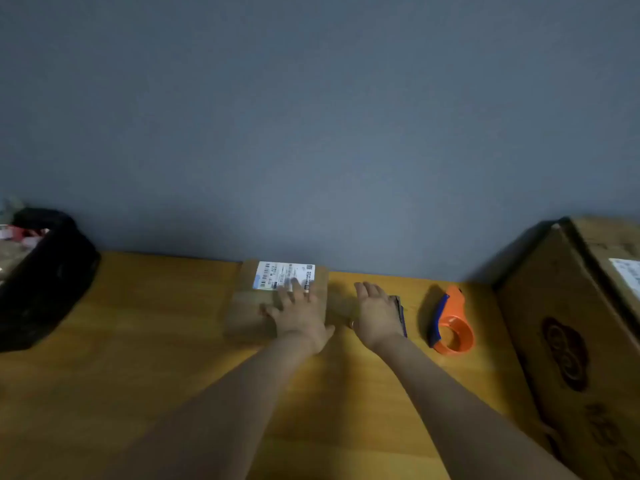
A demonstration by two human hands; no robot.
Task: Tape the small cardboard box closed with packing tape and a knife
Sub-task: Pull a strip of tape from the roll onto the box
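Brown cardboard box (pixel 249 317) with a white barcoded label (pixel 284 274); orange-and-blue tape dispenser (pixel 450 323); yellow-orange wood tabletop (pixel 138 358); grey-blue wall (pixel 311 116).

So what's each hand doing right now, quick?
Left hand: open, flat on the small cardboard box.
Right hand: open, holding nothing.

- Both bare forearms rise from the lower edge toward mid-frame, converging slightly
- left hand (pixel 300 311) lies palm down, fingers spread and extended flat, just left of centre
- right hand (pixel 377 315) sits beside it to the right; palm turned inward, fingers straight and together, uncurled
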